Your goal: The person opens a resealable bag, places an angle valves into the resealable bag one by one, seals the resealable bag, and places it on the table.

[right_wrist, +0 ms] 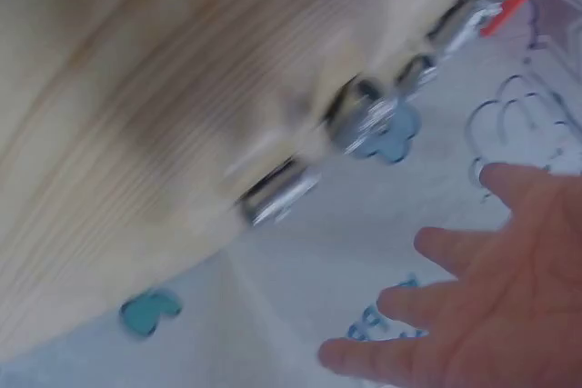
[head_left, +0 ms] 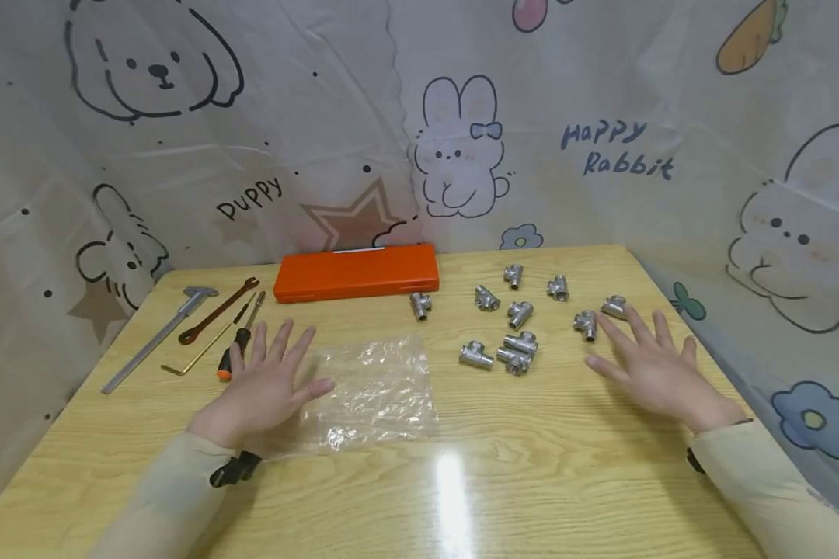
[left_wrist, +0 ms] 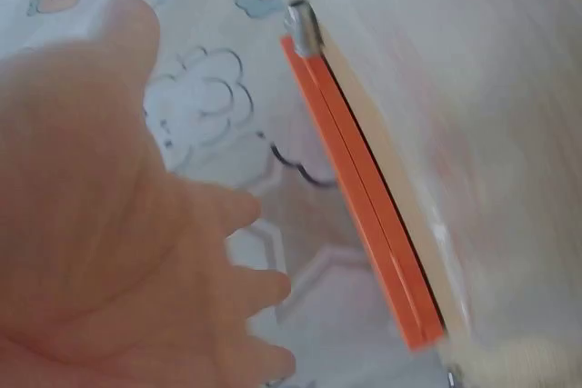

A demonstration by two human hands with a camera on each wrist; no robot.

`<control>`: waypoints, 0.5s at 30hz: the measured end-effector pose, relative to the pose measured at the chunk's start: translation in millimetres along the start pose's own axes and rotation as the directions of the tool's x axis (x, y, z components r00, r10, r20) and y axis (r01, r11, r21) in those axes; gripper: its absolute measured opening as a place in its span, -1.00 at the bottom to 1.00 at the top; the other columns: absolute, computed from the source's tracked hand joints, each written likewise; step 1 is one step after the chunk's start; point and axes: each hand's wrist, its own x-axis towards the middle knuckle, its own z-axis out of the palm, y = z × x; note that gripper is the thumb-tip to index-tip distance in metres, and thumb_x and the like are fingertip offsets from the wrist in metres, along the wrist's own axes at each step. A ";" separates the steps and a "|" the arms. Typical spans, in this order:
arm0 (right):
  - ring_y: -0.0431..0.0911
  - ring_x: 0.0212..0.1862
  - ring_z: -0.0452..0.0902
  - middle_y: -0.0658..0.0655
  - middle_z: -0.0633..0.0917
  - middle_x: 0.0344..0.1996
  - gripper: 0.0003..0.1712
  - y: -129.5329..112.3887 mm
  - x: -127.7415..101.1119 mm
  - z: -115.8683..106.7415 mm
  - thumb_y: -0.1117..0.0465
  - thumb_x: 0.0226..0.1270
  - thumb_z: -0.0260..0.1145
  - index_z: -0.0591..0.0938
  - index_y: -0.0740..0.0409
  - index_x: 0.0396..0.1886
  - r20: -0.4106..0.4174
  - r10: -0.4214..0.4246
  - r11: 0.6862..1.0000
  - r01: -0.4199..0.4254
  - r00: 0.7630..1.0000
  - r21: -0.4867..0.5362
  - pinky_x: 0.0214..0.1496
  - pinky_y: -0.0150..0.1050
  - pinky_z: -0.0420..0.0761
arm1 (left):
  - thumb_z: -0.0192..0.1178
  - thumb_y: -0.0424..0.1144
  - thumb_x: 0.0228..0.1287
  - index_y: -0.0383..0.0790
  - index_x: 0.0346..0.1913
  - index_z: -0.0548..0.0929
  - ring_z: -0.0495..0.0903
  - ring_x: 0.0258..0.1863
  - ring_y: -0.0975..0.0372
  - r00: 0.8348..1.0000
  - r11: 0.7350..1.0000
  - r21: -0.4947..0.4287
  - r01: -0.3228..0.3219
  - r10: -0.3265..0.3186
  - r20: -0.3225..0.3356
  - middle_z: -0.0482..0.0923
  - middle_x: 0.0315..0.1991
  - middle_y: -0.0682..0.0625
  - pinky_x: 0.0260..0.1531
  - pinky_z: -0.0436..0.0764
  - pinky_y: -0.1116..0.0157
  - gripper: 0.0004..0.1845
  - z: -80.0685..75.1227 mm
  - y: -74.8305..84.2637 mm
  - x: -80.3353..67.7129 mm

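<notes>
Nothing gripped: left hand [head_left: 262, 388] lay flat, fingers spread, at the left edge of the clear plastic bag [head_left: 377, 388]; right hand [head_left: 653, 369] lay flat, empty, right of the steel tee fittings [head_left: 513, 353]. Risk: a sweeping right hand could roll the nearest fitting [head_left: 587, 322] off the table [head_left: 461, 497].

Tools [head_left: 203, 326] left on table [head_left: 461, 497]; case [head_left: 356, 272] behind bag [head_left: 374, 388]; fittings [head_left: 517, 326] right.
</notes>
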 end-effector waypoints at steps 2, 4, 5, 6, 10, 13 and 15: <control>0.47 0.45 -0.48 0.41 -0.16 0.53 -0.09 -9.6 0.4 -1.0 -0.38 0.48 -0.09 0.01 -0.01 0.61 -0.029 -0.031 0.999 0.032 0.999 0.013 0.21 0.60 -0.32 | -0.03 0.36 0.38 -0.22 0.55 0.11 -0.13 0.45 -0.37 0.999 0.999 -0.028 -0.025 0.025 -0.030 0.01 0.50 -0.37 0.22 -0.16 -0.48 -0.08 0.5 13.4 7.7; 0.46 0.46 -0.19 0.43 0.08 0.49 -0.12 -23.0 1.1 -1.6 -0.36 0.48 -0.07 0.19 0.10 0.56 -0.062 -0.062 0.997 0.064 0.996 0.035 0.28 0.52 -0.08 | 0.04 0.28 0.39 -0.27 0.47 0.26 0.19 0.36 -0.30 0.998 0.996 -0.084 -0.037 0.033 -0.047 0.28 0.38 -0.34 0.24 0.12 -0.37 -0.17 2.2 31.8 17.4; 0.43 0.43 0.01 0.42 0.21 0.44 -0.16 -31.0 1.6 -2.0 -0.33 0.49 -0.04 0.28 0.16 0.51 -0.080 -0.081 0.995 0.085 0.993 0.046 0.28 0.47 0.07 | 0.06 0.25 0.40 -0.28 0.41 0.35 0.36 0.27 -0.24 0.998 0.993 -0.114 -0.035 0.030 -0.047 0.41 0.29 -0.31 0.21 0.28 -0.29 -0.23 3.6 42.4 23.4; 0.39 0.36 0.21 0.40 0.35 0.37 -0.21 -39.7 2.1 -2.1 -0.28 0.50 0.01 0.37 0.19 0.44 -0.096 -0.099 0.993 0.105 0.990 0.062 0.25 0.40 0.23 | 0.08 0.24 0.40 -0.28 0.35 0.43 0.49 0.16 -0.16 0.999 0.989 -0.144 -0.028 0.023 -0.038 0.52 0.18 -0.27 0.15 0.41 -0.19 -0.28 5.2 53.8 29.7; 0.06 -0.14 0.66 0.19 0.73 -0.08 -0.52 -76.7 9.7 1.6 -0.05 0.48 0.21 0.66 0.21 0.12 -0.148 -0.170 0.973 0.190 0.974 0.129 -0.08 0.06 0.62 | -0.02 0.30 0.41 -0.23 0.00 0.64 0.61 -0.30 0.11 0.999 0.985 -0.170 0.026 -0.020 0.039 0.66 -0.23 -0.04 -0.19 0.59 0.09 -0.38 17.0 96.4 58.5; -0.15 -0.33 0.64 0.03 0.75 -0.29 -0.69 -103.8 18.5 8.5 0.07 0.43 0.28 0.74 0.18 -0.04 -0.159 -0.220 0.957 0.244 0.962 0.159 -0.26 -0.12 0.64 | -0.22 0.39 0.43 -0.22 -0.18 0.70 0.60 -0.38 0.09 0.992 0.997 -0.053 0.062 -0.056 0.109 0.66 -0.31 -0.06 -0.30 0.58 0.11 -0.25 30.7 120.2 77.0; -0.20 -0.36 0.61 0.00 0.74 -0.33 -0.72 -119.6 23.6 13.0 0.09 0.41 0.30 0.75 0.16 -0.07 -0.146 -0.232 0.950 0.256 0.962 0.179 -0.29 -0.18 0.62 | -0.29 0.42 0.42 -0.22 -0.21 0.73 0.63 -0.33 0.05 0.986 0.996 0.036 0.076 -0.081 0.149 0.67 -0.28 -0.10 -0.33 0.59 0.10 -0.19 40.4 130.7 85.4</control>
